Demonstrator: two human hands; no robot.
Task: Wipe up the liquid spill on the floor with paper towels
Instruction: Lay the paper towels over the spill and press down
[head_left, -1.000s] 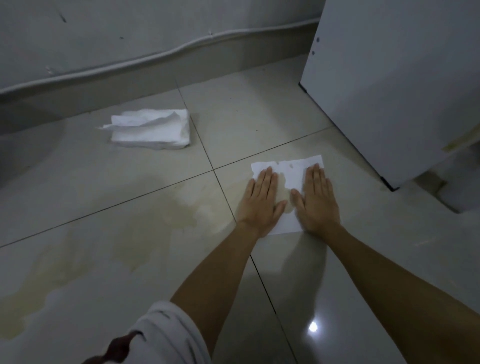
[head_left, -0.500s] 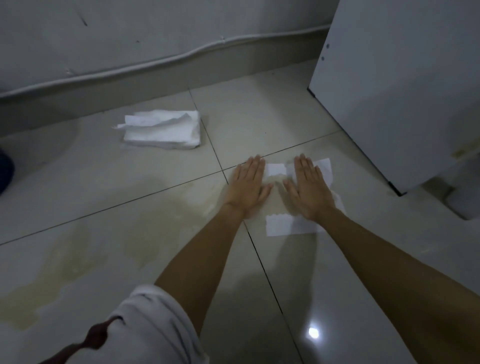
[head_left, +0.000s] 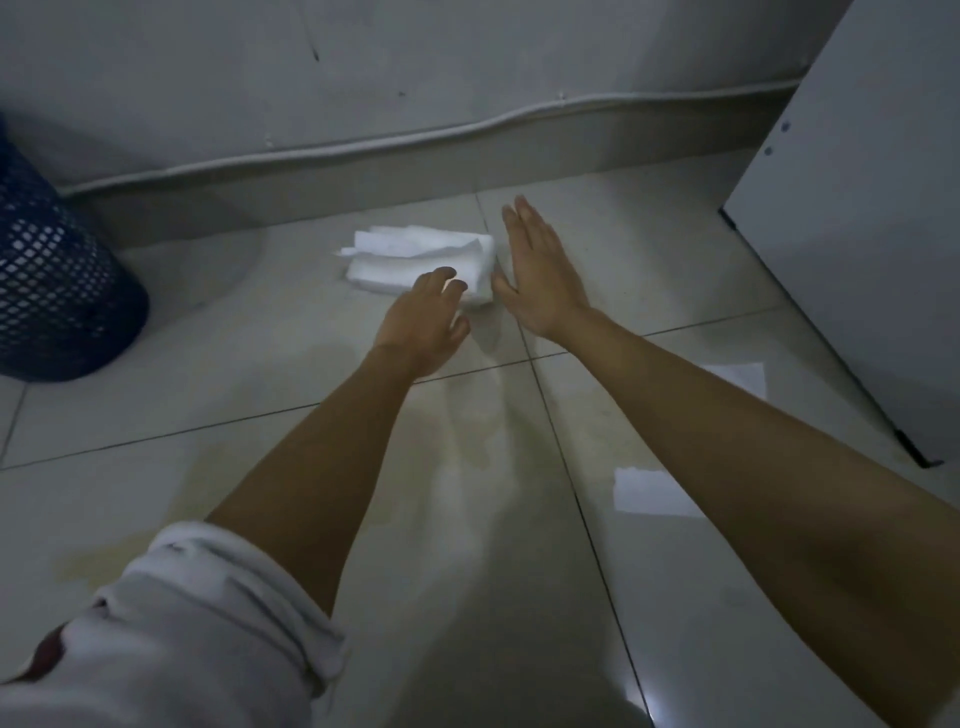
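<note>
Glossy pale tiled floor (head_left: 675, 291) with dark grout lines. Directly on it: a yellowish liquid spill (head_left: 208, 478); a stack of white folded paper towels (head_left: 410, 260) near the baseboard; one flat white paper towel sheet (head_left: 644, 491); a dark mesh wastebasket (head_left: 52, 280), far left.

The floor (head_left: 270, 374) is laid with large pale glossy tiles divided by thin dark grout lines, and a small bright glint of light (head_left: 631, 693) reflects off it near the bottom edge. Behind it rises a plain grey wall (head_left: 415, 62) with a skirting band at its foot, along which a pale cable (head_left: 415, 140) runs in a wavy line. A dark blue mesh wastebasket (head_left: 52, 275) stands at far left, and a white cabinet panel (head_left: 857, 234) stands at right in dim light.
</note>
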